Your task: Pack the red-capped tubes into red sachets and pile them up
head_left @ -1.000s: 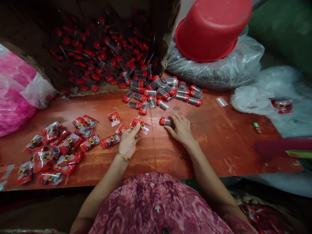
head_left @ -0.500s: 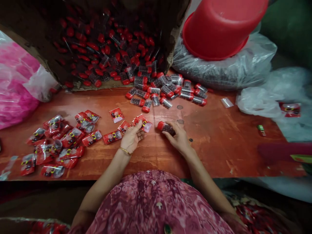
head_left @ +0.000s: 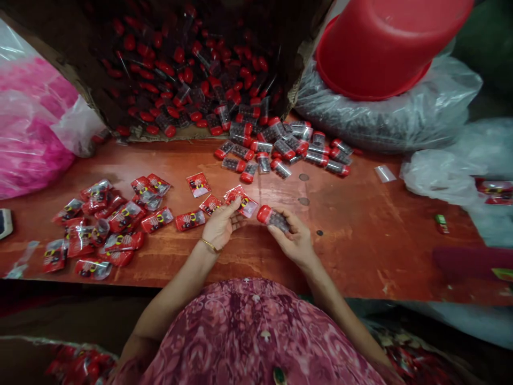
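My right hand [head_left: 295,240] grips a small clear bottle [head_left: 273,218] of dark balls by its side, with the red cap pointing left. My left hand [head_left: 222,224] pinches a red printed packet [head_left: 241,201] between thumb and fingers, just left of the bottle's cap. A small gap separates packet and bottle. Flat red printed packets, one of them a card-like packet [head_left: 198,184], lie beyond my left hand. Farther left is a heap of red-wrapped bottles [head_left: 124,216]. Loose red-capped bottles [head_left: 283,148] lie in a pile beyond both hands.
A cardboard box [head_left: 76,80] on its side holds many red-capped bottles. At the back right, an upturned red tub [head_left: 395,48] rests on a filled clear plastic bag [head_left: 385,125]. Pink bags [head_left: 32,128] stand at the left; a tiny green-capped item [head_left: 441,223] lies right.
The view has shifted, so the table's contents appear farther right. My right hand has turned the bottle slightly and brought its cap closer to the packet in my left hand.
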The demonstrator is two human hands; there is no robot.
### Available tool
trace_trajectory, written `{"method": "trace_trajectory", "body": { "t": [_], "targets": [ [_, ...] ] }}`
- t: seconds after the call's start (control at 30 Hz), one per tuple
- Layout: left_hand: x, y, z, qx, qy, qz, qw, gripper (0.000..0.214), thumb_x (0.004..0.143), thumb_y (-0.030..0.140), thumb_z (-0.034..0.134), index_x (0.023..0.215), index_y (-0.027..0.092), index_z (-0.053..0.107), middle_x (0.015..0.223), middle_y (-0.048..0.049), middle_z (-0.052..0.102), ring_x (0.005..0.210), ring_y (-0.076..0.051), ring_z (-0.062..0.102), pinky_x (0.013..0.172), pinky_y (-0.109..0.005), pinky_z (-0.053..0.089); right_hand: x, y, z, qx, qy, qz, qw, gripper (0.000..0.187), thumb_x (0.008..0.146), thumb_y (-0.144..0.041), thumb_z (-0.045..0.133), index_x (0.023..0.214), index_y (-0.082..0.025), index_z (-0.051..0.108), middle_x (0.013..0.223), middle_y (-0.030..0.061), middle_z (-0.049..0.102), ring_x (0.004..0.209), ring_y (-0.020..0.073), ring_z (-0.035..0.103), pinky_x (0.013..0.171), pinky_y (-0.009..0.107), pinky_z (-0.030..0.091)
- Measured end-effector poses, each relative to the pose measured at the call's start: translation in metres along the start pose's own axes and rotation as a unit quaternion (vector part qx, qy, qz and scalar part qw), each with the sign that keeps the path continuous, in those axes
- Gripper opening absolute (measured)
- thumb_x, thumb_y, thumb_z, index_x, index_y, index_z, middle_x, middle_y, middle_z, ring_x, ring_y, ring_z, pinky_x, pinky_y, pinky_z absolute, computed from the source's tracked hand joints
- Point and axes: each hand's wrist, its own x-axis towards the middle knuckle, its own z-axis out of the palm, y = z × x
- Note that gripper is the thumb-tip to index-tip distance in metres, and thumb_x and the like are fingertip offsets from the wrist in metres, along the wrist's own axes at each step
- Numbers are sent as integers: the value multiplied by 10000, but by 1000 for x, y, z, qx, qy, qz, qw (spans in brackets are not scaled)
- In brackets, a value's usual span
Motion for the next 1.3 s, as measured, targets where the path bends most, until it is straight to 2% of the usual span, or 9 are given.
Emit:
{"method": "trace_trajectory", "body": {
  "t": [0.1, 0.2, 0.3, 0.7, 0.8, 0.9, 0.97, 1.1, 1.3],
  "targets": [
    [-1, 1, 0, 6, 3, 5, 1000, 189, 677, 308, 728, 688, 147, 629, 602, 3, 661, 510, -81, 581, 514, -190, 456, -1, -4, -1, 67, -23, 79, 994, 332, 745, -451, 609, 944, -186, 618, 677, -6, 623, 517, 102, 541, 492, 225, 461],
    [-3, 0, 0, 13, -12, 21, 1000, 205, 649, 318, 746, 679, 149, 634, 608, 1, 666, 518, -83, 585, 522, -190, 458, -2, -6, 4, 144, -54, 180, 972, 493, 771, -618, 469, 640, -162, 601, 403, -50, 452, 292, 51, 326, 303, 187, 281],
    [-5, -2, -1, 23, -26, 39, 999, 254, 597, 354, 773, 647, 146, 635, 623, -7, 678, 534, -88, 598, 529, -190, 458, -4, -8, 13, 142, -47, 226, 963, 650, 776, -693, 365, 410, -168, 475, 341, -18, 432, 256, 39, 310, 274, 182, 216],
    [-5, -2, -5, 77, -7, 109, 991, 391, 435, 450, 813, 591, 132, 648, 582, 2, 668, 518, -80, 577, 534, -189, 445, -1, -12, 15, 137, -63, 284, 947, 636, 721, -724, 431, 401, -174, 446, 297, -32, 405, 221, 43, 301, 252, 182, 187],
    [-3, 1, -8, 59, 0, 75, 995, 345, 490, 418, 807, 596, 137, 637, 584, -5, 670, 519, -85, 590, 522, -186, 449, -4, -6, 14, 142, -48, 224, 963, 593, 767, -669, 433, 456, -168, 502, 369, -24, 461, 275, 52, 360, 300, 185, 275],
    [-2, 3, -11, 37, -3, 24, 999, 284, 577, 381, 780, 642, 144, 635, 582, -9, 668, 508, -92, 596, 515, -194, 461, -6, -2, 9, 84, -32, 116, 989, 437, 795, -576, 488, 771, -173, 655, 568, -7, 584, 413, 85, 480, 434, 220, 417],
    [-1, 4, -12, 25, -7, -2, 1000, 254, 620, 365, 760, 671, 150, 635, 588, -11, 670, 506, -99, 603, 508, -200, 469, -5, -2, 4, 10, -35, 34, 999, 382, 807, -519, 514, 974, -202, 647, 736, 19, 638, 556, 123, 554, 548, 266, 476],
    [-1, 3, -11, 25, -11, -16, 999, 228, 652, 351, 741, 682, 151, 636, 591, -13, 672, 502, -102, 608, 501, -201, 475, 0, -6, -5, -121, -69, -117, 983, 357, 801, -429, 577, 1093, -227, 608, 921, 63, 643, 809, 193, 590, 722, 337, 492],
    [-2, 4, -12, 60, -22, 7, 998, 249, 674, 364, 721, 635, 137, 627, 575, -28, 666, 508, -105, 612, 516, -203, 473, 10, -4, -11, -185, -76, -203, 959, 377, 812, -351, 600, 1172, -250, 551, 906, 57, 605, 795, 184, 578, 692, 329, 493]
  ]
}}
